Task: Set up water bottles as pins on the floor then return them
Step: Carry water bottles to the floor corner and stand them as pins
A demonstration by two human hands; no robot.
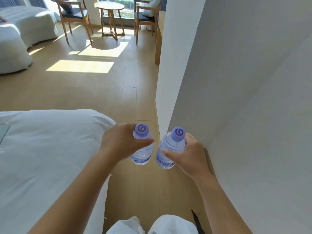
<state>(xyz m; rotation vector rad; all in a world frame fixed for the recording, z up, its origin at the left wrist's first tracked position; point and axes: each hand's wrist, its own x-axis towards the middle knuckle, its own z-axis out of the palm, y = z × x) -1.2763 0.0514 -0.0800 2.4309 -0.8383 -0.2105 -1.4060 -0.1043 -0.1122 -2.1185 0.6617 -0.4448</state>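
Observation:
I hold two clear water bottles with purple caps upright in front of me, above the wooden floor. My left hand grips the left bottle around its upper body, thumb across the front. My right hand grips the right bottle just below its cap. The two bottles are side by side, a small gap between them. Both show a purple label near the bottom.
A white bed fills the left foreground. A white wall corner stands close on the right. Further off are two wooden chairs, a small round table, another bed and a sunlit patch of floor.

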